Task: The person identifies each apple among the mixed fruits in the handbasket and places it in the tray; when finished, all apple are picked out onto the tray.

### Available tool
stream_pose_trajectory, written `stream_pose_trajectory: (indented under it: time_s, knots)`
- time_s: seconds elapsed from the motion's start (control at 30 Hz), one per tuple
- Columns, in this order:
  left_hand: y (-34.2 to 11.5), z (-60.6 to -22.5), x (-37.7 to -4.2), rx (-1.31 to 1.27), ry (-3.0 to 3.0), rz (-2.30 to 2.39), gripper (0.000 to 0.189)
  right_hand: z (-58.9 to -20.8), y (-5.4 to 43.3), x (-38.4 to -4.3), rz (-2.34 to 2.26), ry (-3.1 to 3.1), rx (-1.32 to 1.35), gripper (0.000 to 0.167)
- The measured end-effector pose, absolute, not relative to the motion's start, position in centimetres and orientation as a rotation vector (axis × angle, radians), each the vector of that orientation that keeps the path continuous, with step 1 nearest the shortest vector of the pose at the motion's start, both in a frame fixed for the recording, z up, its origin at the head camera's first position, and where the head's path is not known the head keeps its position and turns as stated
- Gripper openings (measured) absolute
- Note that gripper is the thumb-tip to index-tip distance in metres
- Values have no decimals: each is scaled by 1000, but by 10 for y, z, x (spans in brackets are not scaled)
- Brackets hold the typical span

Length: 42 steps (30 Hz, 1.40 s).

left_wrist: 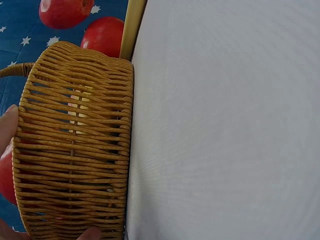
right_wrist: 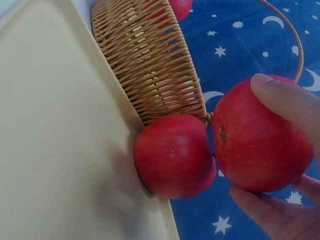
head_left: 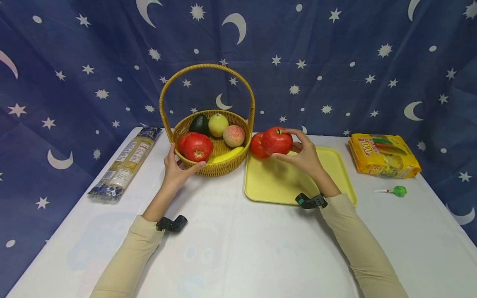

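My right hand (head_left: 303, 155) holds a red apple (head_left: 277, 140) between thumb and fingers, raised above the yellow tray (head_left: 298, 190). A second red apple (right_wrist: 172, 156) rests at the tray's edge beside the basket, just behind the held one. At the left front of the wicker basket (head_left: 218, 169), my left hand (head_left: 175, 171) grips the side, its thumb along the rim. Inside the basket lie a large red apple (head_left: 197, 147), another red fruit (head_left: 181, 143) partly hidden behind it, an avocado (head_left: 199, 124), a yellow-green pear (head_left: 218, 125), a peach (head_left: 234, 135) and a banana (head_left: 227, 155).
The basket's tall handle (head_left: 206, 65) arches over it. A long plastic-wrapped package (head_left: 126, 163) lies left of the basket. Right of the tray are a yellow snack package (head_left: 384, 155) and a green lollipop (head_left: 399, 191). A blue star-patterned cloth (head_left: 320, 49) hangs behind the white table (head_left: 238, 248).
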State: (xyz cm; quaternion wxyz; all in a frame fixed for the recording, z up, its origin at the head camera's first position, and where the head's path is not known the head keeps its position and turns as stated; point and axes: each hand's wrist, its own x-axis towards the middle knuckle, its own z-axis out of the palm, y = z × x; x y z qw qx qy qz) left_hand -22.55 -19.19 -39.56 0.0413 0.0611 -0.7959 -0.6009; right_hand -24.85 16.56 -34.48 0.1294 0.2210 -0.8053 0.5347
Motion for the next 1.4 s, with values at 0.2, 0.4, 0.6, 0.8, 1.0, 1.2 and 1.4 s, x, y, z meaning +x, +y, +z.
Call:
stream_pose_trajectory:
  time_s: [0.2,0.4,0.6,0.8,1.0,1.2,1.4]
  knots:
    - [-192,-395,-225,196,-2452,-1826,110,-342,170,-248,1554,-2340,608,65]
    - [-191,-394,-223,189,-2452,-1824,110,-342,174,-251,1501,-2360,572,65]
    - [-191,-394,-223,185,-2463,-1808,111,-360,186,-268,1503,-2354,533,69]
    - [-191,-394,-223,186,-2465,-1806,110,-371,196,-277,1528,-2360,477,71]
    - [-192,-394,-224,193,-2473,-1801,110,-374,201,-279,1532,-2373,438,71]
    - [-191,-394,-223,192,-2468,-1799,110,-376,203,-280,1552,-2386,408,71]
    - [-191,-394,-223,191,-2471,-1798,110,-363,197,-267,1563,-2409,383,68]
